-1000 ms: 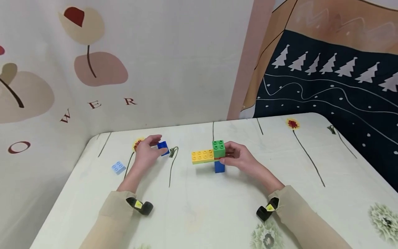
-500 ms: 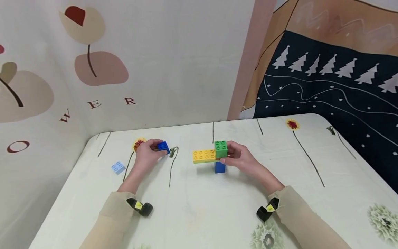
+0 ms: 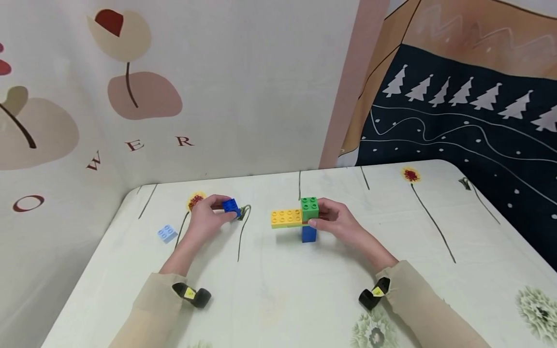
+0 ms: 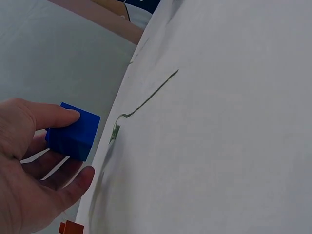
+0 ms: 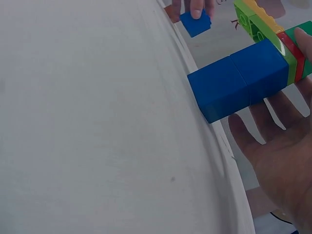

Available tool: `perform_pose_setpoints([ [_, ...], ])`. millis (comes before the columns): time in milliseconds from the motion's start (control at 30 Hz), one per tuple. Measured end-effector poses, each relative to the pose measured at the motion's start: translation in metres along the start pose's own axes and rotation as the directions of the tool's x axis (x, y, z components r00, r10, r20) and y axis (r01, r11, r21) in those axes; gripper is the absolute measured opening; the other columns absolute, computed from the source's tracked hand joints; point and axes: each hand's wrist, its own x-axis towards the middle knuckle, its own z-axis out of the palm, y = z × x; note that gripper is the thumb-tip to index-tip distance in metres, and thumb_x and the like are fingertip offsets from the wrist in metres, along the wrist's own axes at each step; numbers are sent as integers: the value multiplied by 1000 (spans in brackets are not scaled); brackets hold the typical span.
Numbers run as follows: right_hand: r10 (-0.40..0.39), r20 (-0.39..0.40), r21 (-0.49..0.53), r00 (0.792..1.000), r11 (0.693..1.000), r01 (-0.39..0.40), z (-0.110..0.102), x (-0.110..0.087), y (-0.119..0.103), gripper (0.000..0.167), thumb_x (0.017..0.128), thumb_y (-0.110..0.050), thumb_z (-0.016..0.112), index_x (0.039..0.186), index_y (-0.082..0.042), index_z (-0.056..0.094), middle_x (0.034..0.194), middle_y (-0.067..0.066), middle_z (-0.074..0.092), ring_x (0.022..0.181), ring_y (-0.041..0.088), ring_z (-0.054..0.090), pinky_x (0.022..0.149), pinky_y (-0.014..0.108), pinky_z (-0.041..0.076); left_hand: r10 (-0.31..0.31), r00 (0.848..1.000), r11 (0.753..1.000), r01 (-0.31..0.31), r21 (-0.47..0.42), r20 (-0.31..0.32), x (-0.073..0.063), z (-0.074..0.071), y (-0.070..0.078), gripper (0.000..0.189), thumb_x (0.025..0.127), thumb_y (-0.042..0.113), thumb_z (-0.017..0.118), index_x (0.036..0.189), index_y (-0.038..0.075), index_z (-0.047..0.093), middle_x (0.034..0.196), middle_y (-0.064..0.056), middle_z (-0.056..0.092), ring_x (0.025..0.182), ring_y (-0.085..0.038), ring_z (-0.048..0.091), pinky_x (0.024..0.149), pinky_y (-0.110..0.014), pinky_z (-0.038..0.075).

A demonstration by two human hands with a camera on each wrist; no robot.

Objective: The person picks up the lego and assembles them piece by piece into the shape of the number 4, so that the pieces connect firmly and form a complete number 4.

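My left hand (image 3: 208,216) pinches a dark blue toy building brick (image 3: 230,207) between thumb and fingers, at the left of the table. In the left wrist view the brick (image 4: 77,132) shows its smooth sides, the thumb lying across one face. My right hand (image 3: 338,217) grips a built stack near the table's middle. A green brick (image 3: 309,208) tops this stack, and a yellow plate (image 3: 285,218) juts out leftward. Below are a red plate (image 5: 291,49), a light green plate (image 5: 288,58) and two blue bricks (image 5: 239,80), standing upright on the table.
A light blue brick (image 3: 167,233) lies on the table left of my left forearm. An orange-red brick (image 4: 71,227) shows at the bottom of the left wrist view. A patterned cloth covers the table (image 3: 278,290), and a printed curtain (image 3: 252,87) hangs behind it.
My left fingers have closed onto the dark blue brick, which has turned and shifted slightly right. The right hand keeps its grip on the stack, almost still.
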Motion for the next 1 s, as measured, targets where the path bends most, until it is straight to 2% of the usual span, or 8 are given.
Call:
perform_pose_setpoints([
  [167, -2, -17, -5, 1000, 1000, 2, 1, 0, 0, 41, 95, -7, 71, 133, 4, 60, 122, 17, 68, 106, 25, 66, 89, 27, 56, 91, 996, 992, -91, -85, 1, -12, 2, 12, 45, 91, 8, 78, 133, 1, 63, 128, -20, 63, 120, -35, 59, 95, -46, 55],
  [267, -12, -26, -2, 1000, 1000, 11, 0, -1, 0, 42, 95, -7, 72, 133, 4, 60, 122, 17, 68, 105, 25, 66, 88, 27, 56, 125, 992, 984, -124, -127, 2, -21, 5, 24, 46, 90, 6, 79, 133, 3, 63, 130, -18, 63, 120, -34, 59, 98, -47, 55],
  [467, 1, -62, -32, 998, 999, -3, -2, -4, 1, 41, 94, -9, 74, 131, 3, 62, 121, 16, 68, 106, 26, 66, 88, 26, 56, 124, 991, 982, -117, -148, 41, -33, 9, 43, 47, 90, 7, 80, 134, 6, 64, 130, -16, 63, 117, -35, 62, 95, -45, 57],
  [667, -26, -58, -35, 998, 999, 24, -2, -4, 4, 31, 94, -7, 73, 121, 2, 62, 119, 14, 68, 104, 25, 65, 88, 26, 55, 172, 982, 966, -152, -211, 83, -42, 13, 56, 45, 89, 5, 80, 131, 5, 66, 126, -16, 65, 114, -34, 63, 91, -38, 59],
  [867, -52, -26, -21, 998, 998, 52, -1, -2, 5, 28, 95, -6, 70, 120, 2, 60, 118, 13, 67, 104, 27, 63, 86, 27, 56, 205, 972, 945, -166, -281, 114, -50, 14, 64, 43, 89, 4, 80, 130, 4, 66, 126, -15, 64, 112, -34, 63, 89, -30, 58],
  [1000, -57, -6, -6, 998, 998, 57, 1, -1, 3, 29, 96, -7, 69, 120, 3, 59, 118, 14, 67, 104, 27, 64, 85, 27, 56, 209, 967, 937, -156, -313, 145, -52, 16, 66, 44, 89, 2, 79, 131, 3, 65, 128, -16, 63, 113, -34, 63, 89, -28, 57],
])
